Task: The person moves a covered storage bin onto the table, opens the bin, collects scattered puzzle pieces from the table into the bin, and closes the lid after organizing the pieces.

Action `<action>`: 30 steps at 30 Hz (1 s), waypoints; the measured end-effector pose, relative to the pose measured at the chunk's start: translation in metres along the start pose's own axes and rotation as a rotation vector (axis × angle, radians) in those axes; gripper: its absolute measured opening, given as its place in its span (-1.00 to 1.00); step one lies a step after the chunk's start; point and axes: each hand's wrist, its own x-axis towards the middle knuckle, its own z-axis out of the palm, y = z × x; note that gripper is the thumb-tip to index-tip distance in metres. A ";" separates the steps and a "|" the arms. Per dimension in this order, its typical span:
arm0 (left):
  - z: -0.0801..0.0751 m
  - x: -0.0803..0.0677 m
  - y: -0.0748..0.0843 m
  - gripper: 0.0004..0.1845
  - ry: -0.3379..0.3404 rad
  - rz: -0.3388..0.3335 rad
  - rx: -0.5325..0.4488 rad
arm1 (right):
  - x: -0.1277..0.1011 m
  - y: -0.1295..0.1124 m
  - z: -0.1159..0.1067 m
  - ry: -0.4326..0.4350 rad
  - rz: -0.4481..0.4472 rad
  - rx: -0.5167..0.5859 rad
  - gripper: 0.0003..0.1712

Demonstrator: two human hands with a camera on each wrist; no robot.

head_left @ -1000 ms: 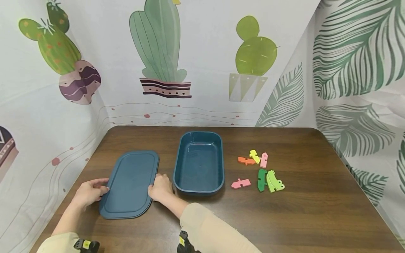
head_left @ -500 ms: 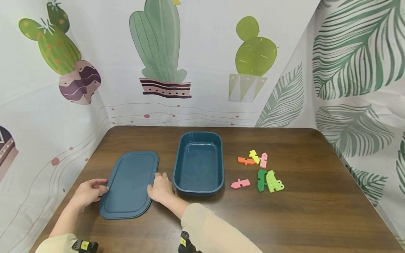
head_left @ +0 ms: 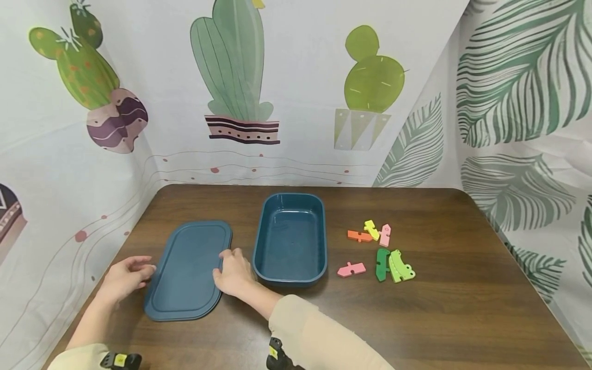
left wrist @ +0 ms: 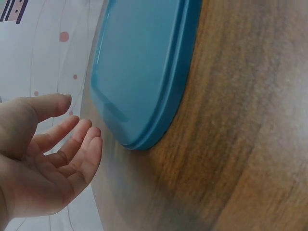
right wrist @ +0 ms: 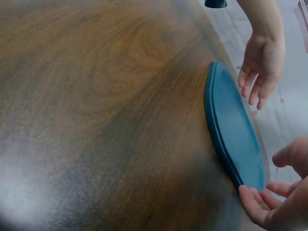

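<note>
A flat dark-blue lid (head_left: 187, 270) with rounded corners lies on the left part of the table. My left hand (head_left: 126, 279) is just off its left edge, fingers loosely bent and holding nothing; the left wrist view shows a gap between the fingertips and the lid (left wrist: 139, 62). At the lid's right edge is my right hand (head_left: 235, 272), its fingers relaxed. In the right wrist view these fingers (right wrist: 252, 202) overlap the lid's near end, and whether they touch it I cannot tell. A deep blue rectangular box (head_left: 290, 281) stands without a cover right of that hand.
Several flat toy pieces lie on the right: orange (head_left: 359, 236), yellow (head_left: 371, 229), two pink (head_left: 351, 270), dark green (head_left: 382, 264) and a light green frog-like head (head_left: 401, 266). A printed cloth (head_left: 305, 159) hangs behind the brown table (head_left: 444, 313).
My left hand has drawn back from the lid's left edge. My right hand has lifted and shifted slightly, its fingers loosening at the right edge. The lid stays in place.
</note>
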 end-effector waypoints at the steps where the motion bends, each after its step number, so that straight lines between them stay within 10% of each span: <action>1: 0.000 0.000 0.001 -0.41 0.008 0.004 0.002 | 0.000 0.000 -0.001 -0.004 -0.010 -0.002 -0.61; 30: 0.002 -0.007 0.040 -0.57 0.228 0.202 -0.012 | -0.003 0.007 -0.036 -0.097 -0.406 -0.078 -0.70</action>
